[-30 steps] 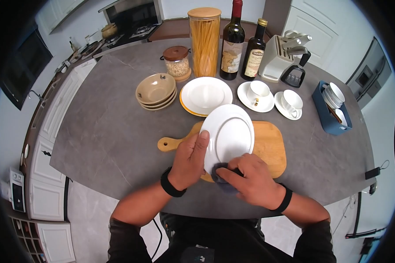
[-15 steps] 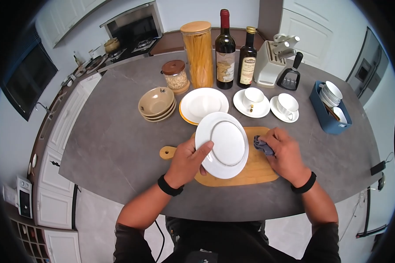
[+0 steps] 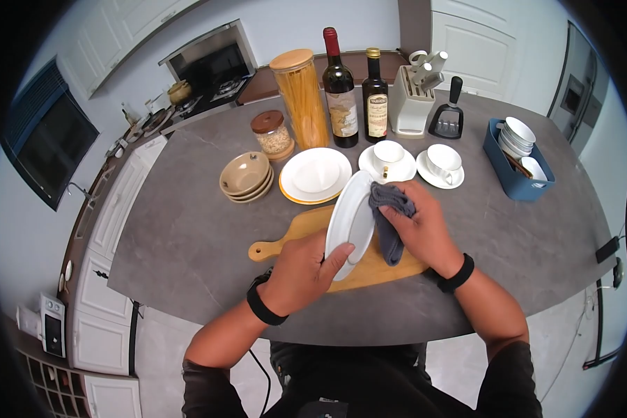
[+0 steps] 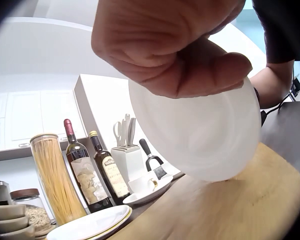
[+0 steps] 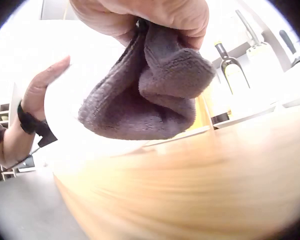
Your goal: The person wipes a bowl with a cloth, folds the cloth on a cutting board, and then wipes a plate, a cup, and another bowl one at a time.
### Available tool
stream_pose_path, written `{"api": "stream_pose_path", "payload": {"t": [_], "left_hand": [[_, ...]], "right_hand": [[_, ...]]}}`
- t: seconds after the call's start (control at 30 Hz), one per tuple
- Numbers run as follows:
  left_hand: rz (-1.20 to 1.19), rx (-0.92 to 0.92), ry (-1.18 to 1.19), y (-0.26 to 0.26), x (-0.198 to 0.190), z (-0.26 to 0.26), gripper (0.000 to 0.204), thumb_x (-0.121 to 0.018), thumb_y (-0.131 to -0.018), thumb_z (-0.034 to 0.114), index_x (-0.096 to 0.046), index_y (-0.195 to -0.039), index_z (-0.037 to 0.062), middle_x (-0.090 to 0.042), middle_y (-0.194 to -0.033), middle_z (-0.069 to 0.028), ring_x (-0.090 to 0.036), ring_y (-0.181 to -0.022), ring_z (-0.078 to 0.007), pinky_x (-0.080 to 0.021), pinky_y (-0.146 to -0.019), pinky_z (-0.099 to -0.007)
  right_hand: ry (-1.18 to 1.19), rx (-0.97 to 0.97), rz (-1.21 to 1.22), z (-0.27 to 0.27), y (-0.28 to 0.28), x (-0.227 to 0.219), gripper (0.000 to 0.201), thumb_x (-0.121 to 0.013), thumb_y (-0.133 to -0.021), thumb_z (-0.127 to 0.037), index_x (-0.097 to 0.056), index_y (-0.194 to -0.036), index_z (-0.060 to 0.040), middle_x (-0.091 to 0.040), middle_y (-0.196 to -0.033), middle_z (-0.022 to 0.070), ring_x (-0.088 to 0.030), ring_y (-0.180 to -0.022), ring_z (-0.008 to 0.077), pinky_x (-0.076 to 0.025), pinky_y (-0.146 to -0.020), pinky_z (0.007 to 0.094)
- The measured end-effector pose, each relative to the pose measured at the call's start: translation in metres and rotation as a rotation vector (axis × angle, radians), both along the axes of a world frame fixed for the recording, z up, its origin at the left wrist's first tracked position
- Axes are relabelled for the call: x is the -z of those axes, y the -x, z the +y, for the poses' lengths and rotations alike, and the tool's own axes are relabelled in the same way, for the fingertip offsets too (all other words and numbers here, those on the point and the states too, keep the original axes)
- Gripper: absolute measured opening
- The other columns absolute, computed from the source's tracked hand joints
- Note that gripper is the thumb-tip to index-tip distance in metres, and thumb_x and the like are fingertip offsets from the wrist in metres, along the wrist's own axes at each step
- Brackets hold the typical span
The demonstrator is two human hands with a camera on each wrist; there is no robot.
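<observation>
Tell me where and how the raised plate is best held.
Probably pinch the near rim of the plate from the left, thumb on the underside, where the left hand grips it. The plate is thin and steeply tilted, and the right hand holds the cloth by the far right edge.

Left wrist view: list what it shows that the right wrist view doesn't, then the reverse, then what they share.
Only the left wrist view shows the stacked beige bowls and the brown-lidded jar.

Only the right wrist view shows the right hand gripping the grey cloth, the black wristband on the left arm, and part of a gridded rack.

Both show the left hand, the white plate, the wooden board, the gold-capped bottle and the knife block.
</observation>
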State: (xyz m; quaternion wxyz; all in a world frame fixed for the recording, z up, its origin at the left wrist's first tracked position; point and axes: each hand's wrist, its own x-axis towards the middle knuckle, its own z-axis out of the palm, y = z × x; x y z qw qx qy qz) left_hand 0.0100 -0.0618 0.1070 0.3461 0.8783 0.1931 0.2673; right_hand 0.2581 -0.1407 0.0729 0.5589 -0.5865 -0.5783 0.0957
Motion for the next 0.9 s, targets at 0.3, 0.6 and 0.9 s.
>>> {"api": "stream_pose_path", "payload": {"t": [0.3, 0.6, 0.9], "left_hand": [[0.126, -0.003, -0.690, 0.016, 0.004, -0.001, 0.024, -0.078, -0.093, 0.014, -0.078, -0.117, 0.0104, -0.068, -0.093, -0.0082, -0.069, -0.086, -0.0296, -0.058, -0.070, -0.0413], [0.221, 0.028, -0.834, 0.035, 0.057, 0.002, 0.041, -0.077, -0.076, 0.006, -0.079, -0.117, 0.0111, -0.071, -0.105, -0.0029, -0.070, -0.098, -0.0239, -0.060, -0.073, -0.0363], [0.027, 0.169, -0.429, 0.044, 0.056, 0.003, 0.029, -0.082, -0.089, 0.006, -0.075, -0.117, 0.0035, -0.073, -0.112, -0.0099, -0.070, -0.100, -0.0292, -0.060, -0.081, -0.0415]], "right_hand": [[0.013, -0.224, -0.262, -0.053, -0.004, 0.003, 0.048, -0.076, -0.078, 0.007, -0.074, -0.125, -0.0048, -0.070, -0.109, 0.0155, -0.071, -0.099, 0.0372, -0.058, -0.088, 0.0401], [0.195, -0.019, -0.222, -0.078, -0.041, 0.002, 0.038, -0.073, -0.079, 0.009, -0.076, -0.116, 0.0003, -0.070, -0.105, 0.0158, -0.070, -0.094, 0.0339, -0.055, -0.085, 0.0391], [0.345, -0.027, -0.417, -0.075, -0.057, -0.025, 0.037, -0.075, -0.078, 0.005, -0.076, -0.114, -0.0012, -0.071, -0.104, 0.0181, -0.071, -0.094, 0.0408, -0.056, -0.082, 0.0446]]}}
